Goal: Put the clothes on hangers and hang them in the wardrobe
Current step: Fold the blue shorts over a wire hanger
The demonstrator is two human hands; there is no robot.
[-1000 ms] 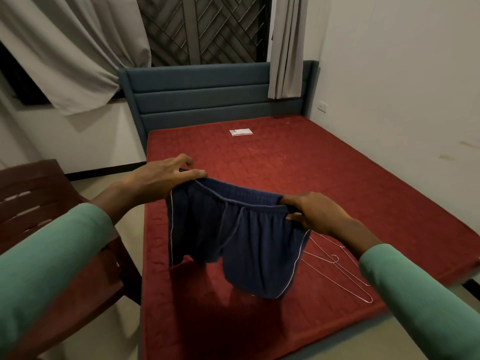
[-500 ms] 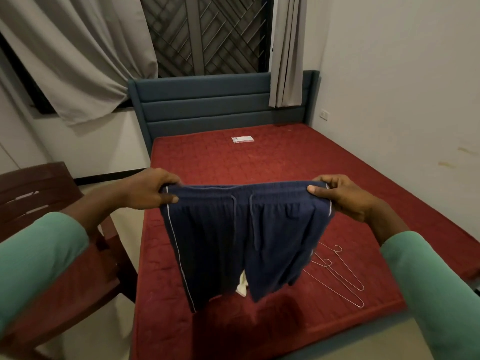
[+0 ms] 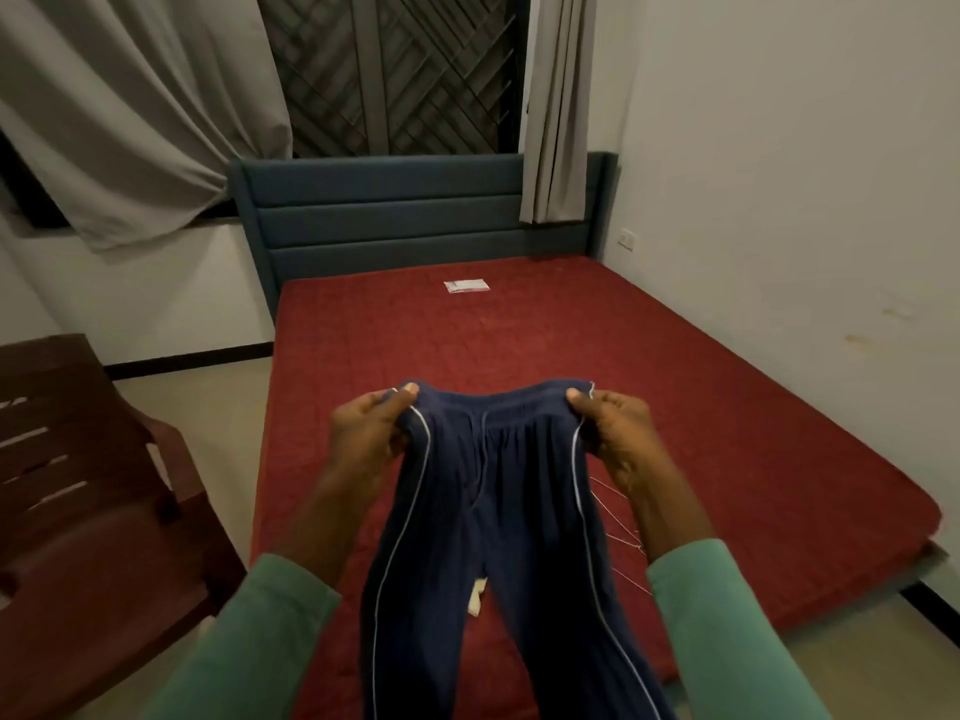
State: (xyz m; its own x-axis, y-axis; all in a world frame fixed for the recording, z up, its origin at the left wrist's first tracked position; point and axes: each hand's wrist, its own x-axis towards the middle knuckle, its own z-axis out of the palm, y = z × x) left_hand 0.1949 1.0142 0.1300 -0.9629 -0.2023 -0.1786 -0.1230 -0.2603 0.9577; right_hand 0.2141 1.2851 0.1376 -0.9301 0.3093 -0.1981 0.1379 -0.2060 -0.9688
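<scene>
Navy track pants [image 3: 498,511] with white side stripes hang by the waistband over the near end of the red mattress [image 3: 675,397]. My left hand [image 3: 371,433] grips the waistband's left corner and my right hand [image 3: 613,433] grips its right corner, thumbs on top. Both legs drop out of the bottom of the view. Thin wire hangers [image 3: 621,527] lie on the mattress behind my right forearm, mostly hidden. No wardrobe is in view.
A dark brown plastic chair [image 3: 88,485] stands at the left beside the bed. A blue padded headboard [image 3: 405,215] and grey curtains [image 3: 130,106] are at the far end. A small white packet [image 3: 466,286] lies near the headboard. A white wall runs along the right.
My hands have come closer together and nearer to me, bunching the waistband that was stretched wide. The pants now hang lower with the legs running out of view.
</scene>
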